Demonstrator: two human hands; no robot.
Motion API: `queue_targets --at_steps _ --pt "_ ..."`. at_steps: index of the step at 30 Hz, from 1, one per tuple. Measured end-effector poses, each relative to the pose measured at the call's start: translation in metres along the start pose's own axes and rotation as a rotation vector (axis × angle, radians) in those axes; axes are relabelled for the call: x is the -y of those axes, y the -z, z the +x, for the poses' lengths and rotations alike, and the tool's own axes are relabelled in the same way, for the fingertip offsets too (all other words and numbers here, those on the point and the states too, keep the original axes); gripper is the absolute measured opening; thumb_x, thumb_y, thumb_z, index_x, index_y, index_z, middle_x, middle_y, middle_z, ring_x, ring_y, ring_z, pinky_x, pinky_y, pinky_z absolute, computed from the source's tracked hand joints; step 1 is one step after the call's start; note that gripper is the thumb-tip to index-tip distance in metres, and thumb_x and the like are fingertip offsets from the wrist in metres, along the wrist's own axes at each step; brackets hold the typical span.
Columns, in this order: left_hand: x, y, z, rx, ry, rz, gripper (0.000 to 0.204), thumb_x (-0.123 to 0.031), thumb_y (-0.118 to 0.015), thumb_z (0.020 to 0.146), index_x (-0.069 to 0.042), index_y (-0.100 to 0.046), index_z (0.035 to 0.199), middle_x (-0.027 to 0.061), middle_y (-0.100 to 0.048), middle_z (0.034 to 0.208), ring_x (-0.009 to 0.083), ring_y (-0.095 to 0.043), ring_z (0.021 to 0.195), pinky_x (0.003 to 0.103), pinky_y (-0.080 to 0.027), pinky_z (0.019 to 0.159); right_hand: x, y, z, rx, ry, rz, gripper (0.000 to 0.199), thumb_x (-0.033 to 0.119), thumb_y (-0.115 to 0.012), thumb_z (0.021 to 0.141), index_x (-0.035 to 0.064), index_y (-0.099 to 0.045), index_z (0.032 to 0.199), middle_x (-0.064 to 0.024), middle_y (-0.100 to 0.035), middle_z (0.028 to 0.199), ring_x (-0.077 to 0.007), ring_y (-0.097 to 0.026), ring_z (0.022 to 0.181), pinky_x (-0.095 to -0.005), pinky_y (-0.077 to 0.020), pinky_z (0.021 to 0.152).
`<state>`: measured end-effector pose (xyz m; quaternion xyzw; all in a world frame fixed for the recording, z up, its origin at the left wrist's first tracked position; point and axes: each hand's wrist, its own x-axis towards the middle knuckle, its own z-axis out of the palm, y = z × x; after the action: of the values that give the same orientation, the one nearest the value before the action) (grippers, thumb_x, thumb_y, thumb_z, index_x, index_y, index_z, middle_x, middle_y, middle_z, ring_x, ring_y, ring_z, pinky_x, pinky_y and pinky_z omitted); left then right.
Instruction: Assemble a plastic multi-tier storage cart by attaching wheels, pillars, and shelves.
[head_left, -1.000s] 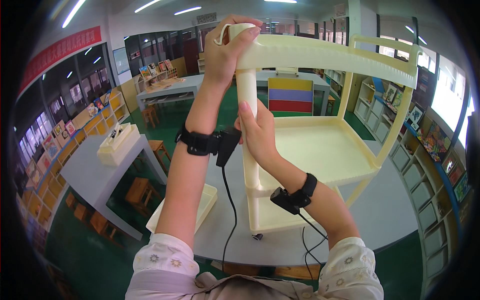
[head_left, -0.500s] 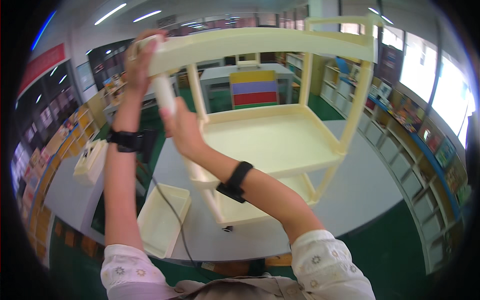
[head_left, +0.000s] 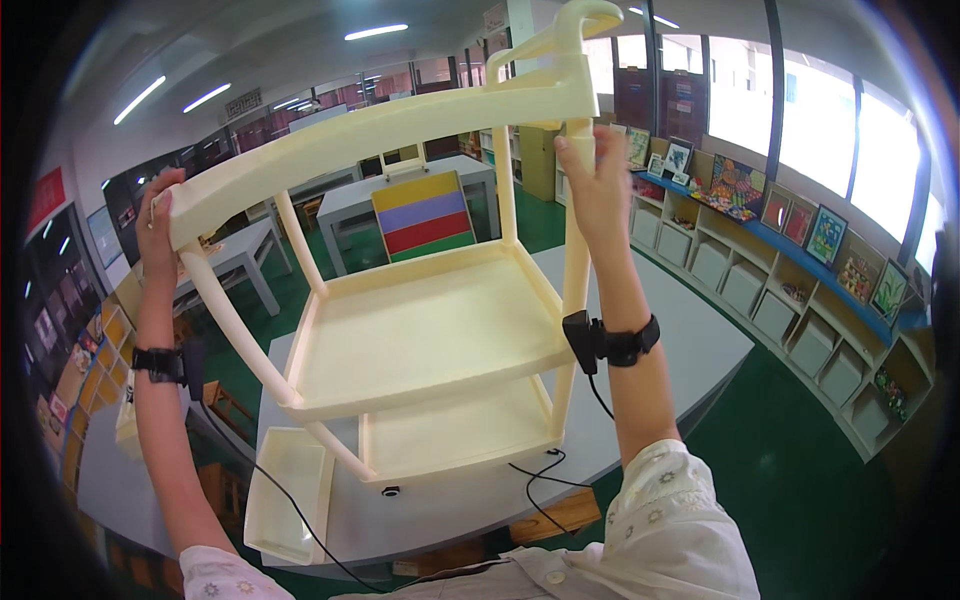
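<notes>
A cream plastic trolley with stacked trays and round posts stands on the grey table, small black castors showing below. My left hand is wrapped around the left corner of its top tray, fingers closed on the edge. At the opposite corner my right hand is closed around the right front post, just under the top tray; its fingers are slightly blurred. A curved handle rises above that corner. I look at the top tray from its side, so its inside is hidden.
A loose cream bin lies on the grey table, left of the trolley. Black cables trail from my wrist straps. Low shelves line the right wall. A striped colored panel stands beyond the trolley.
My right hand has moved from the left front post across to the right front post. The left hand stays at the left top corner. The view has turned right.
</notes>
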<state>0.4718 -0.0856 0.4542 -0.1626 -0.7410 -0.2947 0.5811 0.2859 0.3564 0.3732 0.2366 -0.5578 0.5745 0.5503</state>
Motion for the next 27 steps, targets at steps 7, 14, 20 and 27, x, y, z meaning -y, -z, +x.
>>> queue_targets --at_steps 7,14,20,27 --pt "-0.102 -0.080 -0.004 -0.443 -0.564 0.828 0.053 -0.023 -0.058 0.077 -0.004 -0.040 0.123 0.0152 -0.037 0.126 0.0248 -0.036 0.117 0.034 -0.027 0.097 -0.029 -0.013 0.002 0.333 -0.340 0.270 0.029 0.030 -0.054 0.083 0.0019 -0.047 0.076 -0.0015 -0.045 0.048 -0.0072 -0.044 0.040 -0.0232 -0.0355 0.037" --pt "-0.184 -0.284 0.042 0.732 -0.195 0.640 0.045 -0.041 -0.044 0.083 0.000 -0.058 0.093 0.0168 -0.059 0.087 0.0273 -0.058 0.082 0.036 -0.044 0.075 -0.021 -0.023 -0.003 0.347 -0.380 0.285 0.027 0.028 -0.054 0.082 0.0021 -0.048 0.077 -0.0020 -0.047 0.051 -0.0075 -0.044 0.040 -0.0228 -0.0352 0.037" --pt "-0.174 -0.324 0.012 0.510 -0.267 0.742 0.061 -0.057 -0.034 0.081 -0.004 -0.059 0.065 0.0127 -0.055 0.054 0.0289 -0.057 0.056 0.039 -0.045 0.056 -0.040 -0.020 -0.006 0.409 -0.324 0.326 0.021 0.019 -0.055 0.080 0.0002 -0.047 0.085 -0.0070 -0.053 0.058 -0.0110 -0.050 0.045 -0.0262 -0.0409 0.042" --pt "-0.182 -0.322 -0.002 0.427 -0.218 0.802 0.059 -0.059 -0.039 0.077 -0.005 -0.060 0.067 0.0127 -0.056 0.057 0.0274 -0.057 0.056 0.038 -0.045 0.053 -0.028 -0.018 -0.002 0.359 -0.220 0.317 0.016 0.017 -0.049 0.082 0.0012 -0.048 0.082 -0.0028 -0.048 0.054 -0.0088 -0.046 0.040 -0.0231 -0.0343 0.036"
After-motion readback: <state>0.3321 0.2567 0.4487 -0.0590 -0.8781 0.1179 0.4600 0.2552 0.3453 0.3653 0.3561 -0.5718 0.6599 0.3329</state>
